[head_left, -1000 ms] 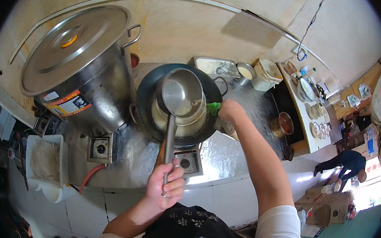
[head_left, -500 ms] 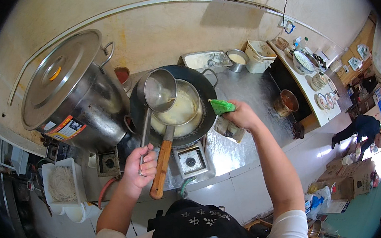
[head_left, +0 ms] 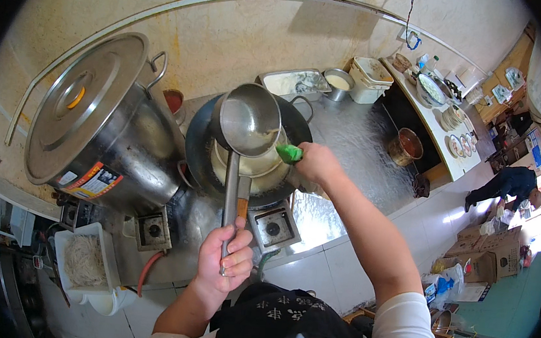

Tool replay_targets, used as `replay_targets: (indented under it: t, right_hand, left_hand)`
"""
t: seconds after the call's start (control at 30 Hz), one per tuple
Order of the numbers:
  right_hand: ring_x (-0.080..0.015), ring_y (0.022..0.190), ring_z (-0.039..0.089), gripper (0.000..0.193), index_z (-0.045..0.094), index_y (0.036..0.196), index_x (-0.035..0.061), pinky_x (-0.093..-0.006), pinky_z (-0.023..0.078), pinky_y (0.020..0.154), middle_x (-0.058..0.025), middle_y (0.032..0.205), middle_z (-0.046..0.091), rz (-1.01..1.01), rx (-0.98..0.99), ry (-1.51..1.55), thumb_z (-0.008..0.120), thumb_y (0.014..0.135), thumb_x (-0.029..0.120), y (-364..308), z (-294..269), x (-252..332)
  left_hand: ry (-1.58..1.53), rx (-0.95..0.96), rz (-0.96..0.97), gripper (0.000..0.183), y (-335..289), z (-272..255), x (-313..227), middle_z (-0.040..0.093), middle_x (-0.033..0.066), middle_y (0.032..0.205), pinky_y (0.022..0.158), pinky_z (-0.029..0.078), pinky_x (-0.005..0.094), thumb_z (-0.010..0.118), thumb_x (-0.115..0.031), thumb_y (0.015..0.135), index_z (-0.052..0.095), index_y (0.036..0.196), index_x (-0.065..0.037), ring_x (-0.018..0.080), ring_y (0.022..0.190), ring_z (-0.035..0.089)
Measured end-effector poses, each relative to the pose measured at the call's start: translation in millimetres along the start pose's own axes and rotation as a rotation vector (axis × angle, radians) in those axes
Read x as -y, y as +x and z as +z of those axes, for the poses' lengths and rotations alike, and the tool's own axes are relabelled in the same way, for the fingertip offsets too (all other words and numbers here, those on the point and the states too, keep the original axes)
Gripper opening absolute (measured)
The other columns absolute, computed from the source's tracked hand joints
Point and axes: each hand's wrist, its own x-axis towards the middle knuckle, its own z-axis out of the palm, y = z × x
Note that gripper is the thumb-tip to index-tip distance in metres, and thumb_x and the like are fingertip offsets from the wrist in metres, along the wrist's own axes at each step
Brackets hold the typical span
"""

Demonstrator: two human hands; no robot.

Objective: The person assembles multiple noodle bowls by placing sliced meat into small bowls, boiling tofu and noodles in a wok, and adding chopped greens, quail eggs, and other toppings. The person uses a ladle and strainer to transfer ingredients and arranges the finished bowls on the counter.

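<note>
My left hand (head_left: 225, 259) is closed round the handle of a big metal ladle (head_left: 249, 120), whose round bowl hangs over the wok (head_left: 202, 123). A little pale matter shows at the bowl's right side. Closed as well, my right hand (head_left: 320, 164) grips a green packet (head_left: 289, 153), its end at the ladle's right rim. What the packet holds cannot be made out. Below the ladle, a round metal pan with pale liquid (head_left: 269, 169) sits in the wok. That pan's wooden handle (head_left: 241, 210) is partly covered by the ladle's handle and my left hand.
A tall lidded stockpot (head_left: 135, 149) stands left of the wok. Behind are a metal tray (head_left: 292, 83), a bowl of pale liquid (head_left: 337, 84) and white tubs (head_left: 369, 81). To the right stands a pot of red sauce (head_left: 406, 146). Another person (head_left: 510, 185) bends down far right.
The ladle and my left hand have moved right, now covering more of the pan. My right hand has come left, bringing the green packet to the ladle's rim.
</note>
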Motion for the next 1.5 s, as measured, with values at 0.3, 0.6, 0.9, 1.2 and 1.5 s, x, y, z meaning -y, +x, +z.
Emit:
replay_targets:
  t: [0.3, 0.6, 0.9, 1.2, 1.5]
  right_hand:
    - [-0.0349, 0.095, 0.068, 0.031, 0.068, 0.11, 0.0048, -0.041, 0.053, 0.085, -0.0195, 0.1, 0.072, -0.028, -0.157, 0.443, 0.064, 0.079, 0.009, -64.7, 3.3, -70.6]
    - [-0.0173, 0.101, 0.065, 0.037, 0.066, 0.12, 0.004, -0.0317, 0.05, 0.093, -0.0058, 0.108, 0.07, 0.229, -0.553, 0.896, 0.069, 0.083, 0.001, -223.9, 44.2, -180.1]
    - [-0.0186, 0.099, 0.067, 0.037, 0.065, 0.118, 0.0044, -0.032, 0.052, 0.09, -0.0076, 0.106, 0.072, 0.678, -1.061, 0.878, 0.076, 0.083, 0.009, -415.6, 126.1, -313.5]
    - [-0.0157, 0.093, 0.065, 0.032, 0.064, 0.115, 0.001, -0.0309, 0.05, 0.087, -0.0088, 0.103, 0.071, 1.415, -1.676, 0.709, 0.074, 0.086, 0.008, -642.4, 229.1, -453.1]
    - [-0.0446, 0.112, 0.06, 0.055, 0.058, 0.129, -0.0035, -0.0468, 0.048, 0.095, -0.0281, 0.126, 0.062, 1.848, -1.633, 0.169, 0.062, 0.096, 0.041, -766.4, 331.1, -585.1]
  left_hand:
    - [0.293, -0.244, 0.055, 0.013, 11.6, -28.8, -58.0, 0.045, -0.002, 0.069, 0.037, 0.03, 0.0222, 0.051, -0.022, 0.102, 0.059, 0.11, -0.015, 0.0076, 0.044, 0.038]
    - [1.048, -0.75, 0.075, 0.011, 38.0, -65.8, -89.9, 0.042, -0.0033, 0.067, 0.038, 0.026, 0.0236, 0.059, -0.022, 0.097, 0.051, 0.101, -0.016, 0.0072, 0.046, 0.037]
    - [2.051, -0.79, 0.146, 0.032, 19.1, -99.0, -87.7, 0.063, 0.0058, 0.1, 0.071, 0.05, 0.0279, 0.059, -0.009, 0.096, 0.058, 0.127, -0.002, 0.0138, 0.083, 0.06]
    - [2.255, -0.82, -0.152, 0.048, -11.5, -41.6, -32.8, 0.073, 0.0173, 0.111, 0.089, 0.055, 0.0386, 0.07, -0.036, 0.094, 0.066, 0.119, 0.005, 0.0312, 0.102, 0.069]
    - [3.241, -1.27, 0.281, 0.047, 59.4, 55.8, 22.4, 0.072, 0.0204, 0.112, 0.089, 0.055, 0.0403, 0.069, -0.035, 0.095, 0.067, 0.119, 0.005, 0.0349, 0.102, 0.069]
